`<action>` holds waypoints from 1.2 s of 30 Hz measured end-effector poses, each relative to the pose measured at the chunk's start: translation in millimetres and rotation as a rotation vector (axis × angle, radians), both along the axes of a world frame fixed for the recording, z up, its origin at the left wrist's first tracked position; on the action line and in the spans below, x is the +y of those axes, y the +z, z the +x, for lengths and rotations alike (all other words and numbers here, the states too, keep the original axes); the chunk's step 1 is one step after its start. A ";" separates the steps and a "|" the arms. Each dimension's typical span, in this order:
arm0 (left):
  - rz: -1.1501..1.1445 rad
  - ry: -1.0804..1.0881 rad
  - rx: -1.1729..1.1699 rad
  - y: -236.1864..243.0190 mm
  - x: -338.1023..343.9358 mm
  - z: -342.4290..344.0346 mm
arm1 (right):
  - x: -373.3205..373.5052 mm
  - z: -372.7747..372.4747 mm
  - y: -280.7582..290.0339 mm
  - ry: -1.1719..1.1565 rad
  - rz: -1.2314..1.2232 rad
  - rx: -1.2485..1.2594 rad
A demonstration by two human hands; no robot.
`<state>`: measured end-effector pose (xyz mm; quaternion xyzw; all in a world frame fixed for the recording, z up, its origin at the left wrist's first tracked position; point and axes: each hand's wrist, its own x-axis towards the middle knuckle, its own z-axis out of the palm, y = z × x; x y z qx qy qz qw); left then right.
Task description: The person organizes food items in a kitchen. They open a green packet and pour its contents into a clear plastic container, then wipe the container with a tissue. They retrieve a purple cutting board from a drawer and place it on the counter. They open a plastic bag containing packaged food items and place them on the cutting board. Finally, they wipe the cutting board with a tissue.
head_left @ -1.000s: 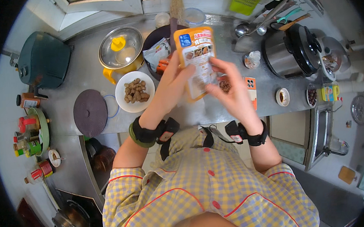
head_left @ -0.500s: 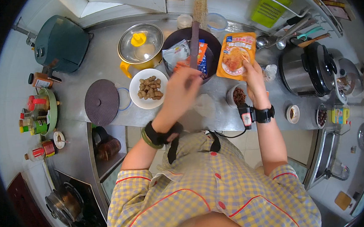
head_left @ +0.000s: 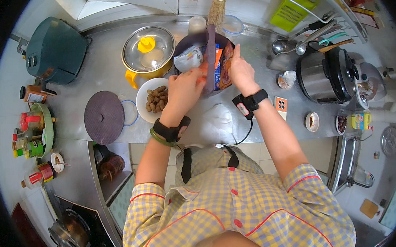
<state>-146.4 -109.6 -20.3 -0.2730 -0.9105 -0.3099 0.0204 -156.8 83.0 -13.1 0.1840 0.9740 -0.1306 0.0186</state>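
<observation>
A dark purple basket (head_left: 185,45) with an upright handle (head_left: 210,58) stands before me, holding a silvery packet (head_left: 190,59), a blue packet (head_left: 217,67) and an orange packet (head_left: 226,68). My left hand (head_left: 183,94) reaches over its near left rim with bent fingers. Something red-orange shows beside the fingertips, and what they grip is partly hidden. At the right rim, next to the orange packet, is my right hand (head_left: 243,74). Its index finger points outward and its thumb is hidden. A white plate of peanuts (head_left: 156,99) lies partly under my left hand.
Left of the plate are a round purple lid (head_left: 104,117) and a yellow pot with a glass lid (head_left: 149,53). A straw brush (head_left: 218,5) stands behind the basket. To the right are a pressure cooker (head_left: 325,75), a knotted clear bag (head_left: 287,79) and a small bowl (head_left: 312,122).
My right hand has moved left to the basket, and the orange packet it held is now inside. My left hand has shifted from the handle to the basket's near left side.
</observation>
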 end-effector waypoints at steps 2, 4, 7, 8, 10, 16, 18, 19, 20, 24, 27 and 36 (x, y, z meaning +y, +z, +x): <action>0.005 -0.013 -0.013 0.2 -0.4 2.3 | -0.4 2.4 -0.4 0.018 -0.021 0.081; 0.038 -0.019 0.004 -1.7 -2.9 2.1 | 1.0 4.2 3.3 0.031 -0.045 0.123; 0.034 -0.041 -0.005 -4.4 -5.5 -0.1 | 16.6 5.1 -24.6 0.099 -0.095 0.186; 0.012 -0.044 -0.025 -3.8 -6.7 -0.9 | 16.4 5.3 -23.3 0.093 -0.090 0.206; -0.031 -0.048 -0.065 -1.9 -8.8 -1.1 | 15.8 6.2 -20.6 0.081 -0.080 0.247; -0.037 -0.041 -0.047 -1.5 -10.5 0.0 | 0.9 5.3 -2.9 0.075 0.108 0.026; -0.052 -0.044 -0.051 0.6 -10.3 0.3 | 4.8 3.7 -6.0 0.154 0.180 0.159; -0.060 -0.045 -0.052 1.5 -10.0 0.9 | 7.7 3.3 -8.9 0.192 0.216 0.226; -0.071 -0.042 -0.048 2.5 -9.5 1.2 | 9.5 2.6 -12.9 0.181 0.226 0.242; -0.049 -0.044 0.010 1.4 -6.0 1.4 | 20.1 5.0 -19.1 0.129 0.309 0.220; -0.035 -0.040 0.032 1.4 -2.9 2.7 | 32.5 13.5 -19.0 0.149 0.273 0.231; 0.153 0.005 0.164 9.2 -1.6 13.8 | 15.0 126.9 -22.0 0.317 -0.205 0.142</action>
